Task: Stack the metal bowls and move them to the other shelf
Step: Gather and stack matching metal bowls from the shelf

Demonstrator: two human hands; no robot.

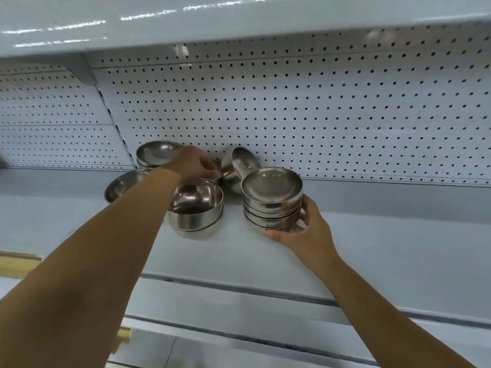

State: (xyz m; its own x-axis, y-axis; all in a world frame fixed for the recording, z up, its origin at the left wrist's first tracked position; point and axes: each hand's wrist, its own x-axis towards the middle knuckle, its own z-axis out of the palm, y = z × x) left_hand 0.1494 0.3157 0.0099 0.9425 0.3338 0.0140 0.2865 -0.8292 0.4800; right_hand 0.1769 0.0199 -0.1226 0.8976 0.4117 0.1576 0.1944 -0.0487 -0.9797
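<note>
Silver-grey on the stacked bowls [272, 208], darker lines between rims — brownish reflections inside the middle bowl [196, 196], coppery glints on the tilted bowl [243, 162]. White on the pegboard [318, 115], dotted with even rows of dark holes. Pale blue-grey across the shelf [385, 235] and upper shelf [186, 19] — cream-yellow on the strip [16, 264] at left.

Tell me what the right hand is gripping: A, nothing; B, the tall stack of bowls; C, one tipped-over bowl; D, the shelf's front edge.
B: the right hand curls its thumb and fingers round the bottom of the tall stack of bowls standing on the shelf.
</note>
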